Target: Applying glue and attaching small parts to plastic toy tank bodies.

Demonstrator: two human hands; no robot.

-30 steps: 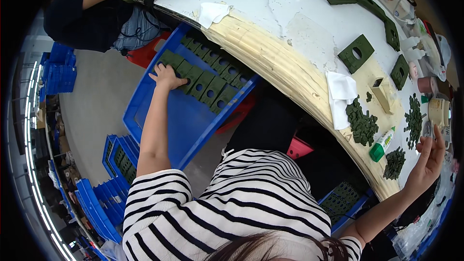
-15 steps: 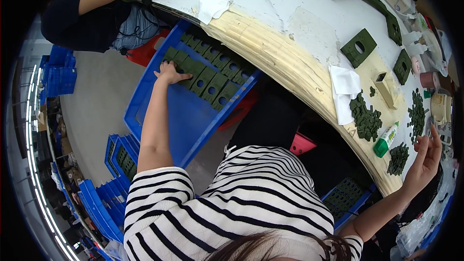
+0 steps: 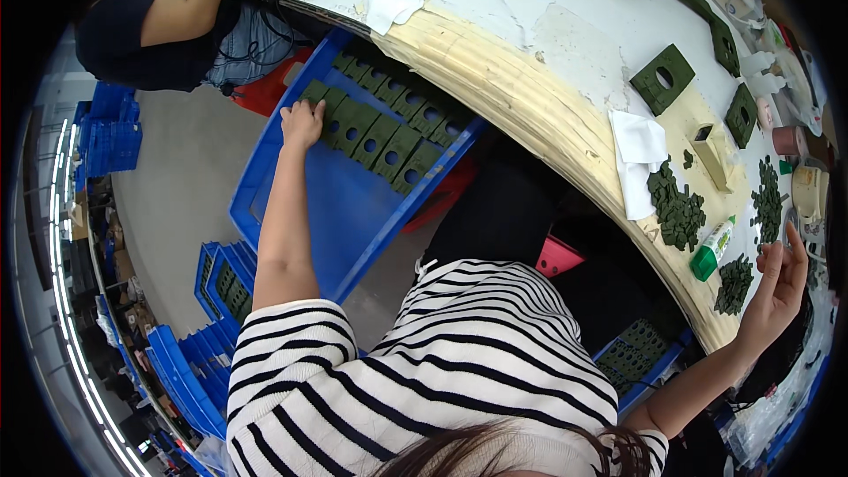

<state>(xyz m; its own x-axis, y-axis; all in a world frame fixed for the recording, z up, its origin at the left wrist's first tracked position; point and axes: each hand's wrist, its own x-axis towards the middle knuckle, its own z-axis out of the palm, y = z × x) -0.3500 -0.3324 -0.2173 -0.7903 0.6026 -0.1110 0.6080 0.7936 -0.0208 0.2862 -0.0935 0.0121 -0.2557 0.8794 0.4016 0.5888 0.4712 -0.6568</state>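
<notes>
- While the left hand (image 3: 302, 127) reaches into the blue tray (image 3: 331, 221), its bent fingers touch the near row of green plates (image 3: 378, 134) at its left end; whether they grasp a plate or merely rest on it cannot be told.
- This near row, its plates set edge to edge and mostly showing a round hole, extends from the fingertips toward the lower right.
- Beyond it, farther from the left hand, lies a second row of green plates (image 3: 375, 82), alongside the table (image 3: 530, 0).
- Bare tray floor occupies the area to the right of the left wrist and forearm.
- The right hand (image 3: 770, 298) is released, palm up, its fingers loosely spread and no object visible in them.
- Just left of the right hand lies a small pile of green pieces (image 3: 732, 285); farther left, a white-and-green bottle (image 3: 712, 249) and a larger pile of green pieces (image 3: 678, 212).
- Beyond the right hand, farther up the table, stand a pale block (image 3: 714, 159) and a large holed plate (image 3: 653, 95).
</notes>
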